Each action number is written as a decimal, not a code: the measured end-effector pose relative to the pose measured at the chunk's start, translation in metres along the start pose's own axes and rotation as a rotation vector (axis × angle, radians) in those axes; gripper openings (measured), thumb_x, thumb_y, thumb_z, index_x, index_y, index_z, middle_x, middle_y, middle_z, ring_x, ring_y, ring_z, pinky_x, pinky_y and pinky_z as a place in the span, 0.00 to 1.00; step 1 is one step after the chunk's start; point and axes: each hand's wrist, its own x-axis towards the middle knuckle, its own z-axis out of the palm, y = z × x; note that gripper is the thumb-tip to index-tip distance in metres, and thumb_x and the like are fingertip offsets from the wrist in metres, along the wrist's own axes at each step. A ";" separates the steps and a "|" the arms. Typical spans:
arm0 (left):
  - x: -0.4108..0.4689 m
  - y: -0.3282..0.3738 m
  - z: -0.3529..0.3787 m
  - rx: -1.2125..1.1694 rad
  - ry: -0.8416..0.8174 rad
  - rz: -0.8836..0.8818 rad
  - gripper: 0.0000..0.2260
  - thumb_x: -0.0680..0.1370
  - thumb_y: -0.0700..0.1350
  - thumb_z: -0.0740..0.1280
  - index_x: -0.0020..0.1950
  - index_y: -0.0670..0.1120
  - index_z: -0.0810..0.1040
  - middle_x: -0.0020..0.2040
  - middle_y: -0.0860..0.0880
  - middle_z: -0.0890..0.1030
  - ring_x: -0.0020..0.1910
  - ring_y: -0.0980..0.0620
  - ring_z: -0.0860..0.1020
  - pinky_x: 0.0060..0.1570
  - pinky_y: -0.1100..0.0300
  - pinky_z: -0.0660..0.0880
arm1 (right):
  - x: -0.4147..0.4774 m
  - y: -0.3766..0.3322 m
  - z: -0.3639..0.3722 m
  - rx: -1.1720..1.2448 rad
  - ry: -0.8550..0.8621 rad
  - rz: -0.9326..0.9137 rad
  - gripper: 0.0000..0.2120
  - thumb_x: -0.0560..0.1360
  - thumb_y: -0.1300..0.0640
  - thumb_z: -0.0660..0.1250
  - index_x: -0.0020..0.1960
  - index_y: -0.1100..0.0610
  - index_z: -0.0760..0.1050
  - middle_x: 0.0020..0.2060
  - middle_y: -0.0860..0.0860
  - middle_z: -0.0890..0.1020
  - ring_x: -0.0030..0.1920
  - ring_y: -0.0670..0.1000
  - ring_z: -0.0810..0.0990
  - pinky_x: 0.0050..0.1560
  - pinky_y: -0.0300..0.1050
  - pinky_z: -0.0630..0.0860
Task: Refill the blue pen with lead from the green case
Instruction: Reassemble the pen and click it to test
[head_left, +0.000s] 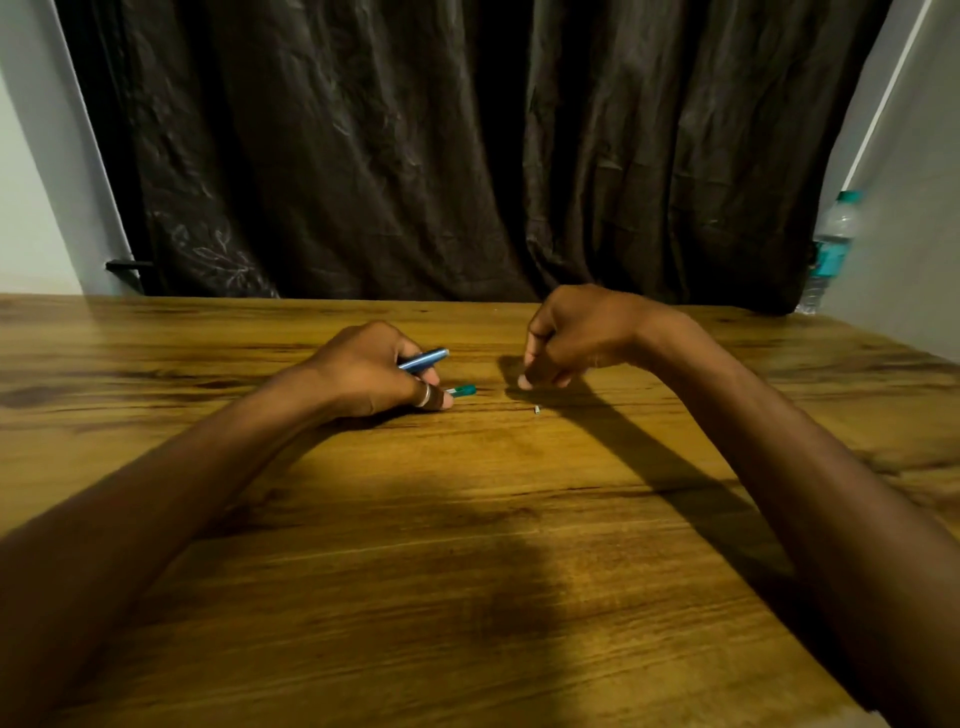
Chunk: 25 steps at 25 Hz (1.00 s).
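The left hand rests on the wooden table, fingers curled around the blue pen, whose free end sticks out to the right and slightly up from the fist. A ring sits on one finger of that hand, and its thumb tip presses down on the near end of the green case, which lies flat on the table just right of the hand. The right hand hangs above the table with the wrist bent and raised, fingers bunched and pointing down, tips pressed together; whether they pinch a lead is too small to tell. A tiny pale piece lies on the wood just below those fingertips. Both forearms reach in from the near edge. Behind the table hangs a dark curtain, and a water bottle stands at the far right.
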 end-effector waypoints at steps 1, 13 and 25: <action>0.001 0.000 0.000 -0.007 0.009 0.008 0.11 0.67 0.55 0.81 0.44 0.52 0.88 0.45 0.53 0.87 0.48 0.52 0.83 0.52 0.51 0.81 | -0.001 0.001 0.000 -0.016 -0.032 0.022 0.05 0.70 0.59 0.78 0.44 0.58 0.84 0.39 0.54 0.87 0.36 0.45 0.84 0.35 0.36 0.79; 0.002 0.004 -0.006 -0.103 -0.033 0.069 0.15 0.79 0.60 0.68 0.50 0.49 0.86 0.48 0.43 0.86 0.49 0.46 0.83 0.49 0.51 0.78 | 0.001 -0.005 0.013 0.058 -0.165 0.069 0.05 0.70 0.72 0.74 0.43 0.64 0.82 0.33 0.53 0.83 0.34 0.47 0.83 0.31 0.34 0.80; -0.003 0.012 -0.002 -0.428 -0.095 0.144 0.14 0.84 0.50 0.64 0.58 0.41 0.82 0.32 0.50 0.67 0.26 0.56 0.63 0.23 0.65 0.63 | 0.007 -0.014 0.011 1.209 0.180 -0.122 0.11 0.72 0.76 0.68 0.47 0.61 0.76 0.38 0.59 0.86 0.42 0.56 0.88 0.40 0.42 0.83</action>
